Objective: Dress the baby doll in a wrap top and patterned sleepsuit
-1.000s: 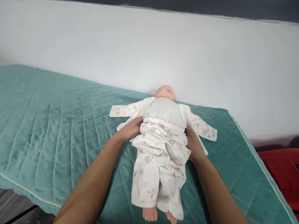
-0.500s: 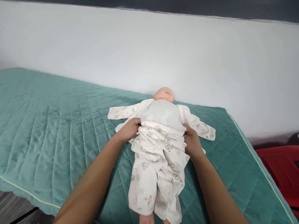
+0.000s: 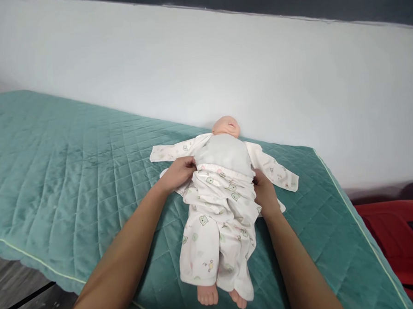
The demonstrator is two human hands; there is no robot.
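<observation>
1. Across the left side, a quilted green cover (image 3: 72, 180) lies along the white wall (image 3: 135, 61).
2. At the waistband's (image 3: 224, 171) left end is the left hand (image 3: 179, 172), fingers bent and drawn together; I cannot tell whether they pinch cloth.
3. The doll (image 3: 223, 149) lies on its back on the cover, head (image 3: 225, 126) near the wall, patterned white trousers (image 3: 200, 249) ending above its bare feet (image 3: 207, 295), white sleeves (image 3: 278, 173) spread sideways.
4. The right hand (image 3: 265, 193) is at the waistband's right end, fingers curled inward, partly hidden; their grip I cannot tell.
5. Past the cover's edge is a red object (image 3: 394, 241).
</observation>
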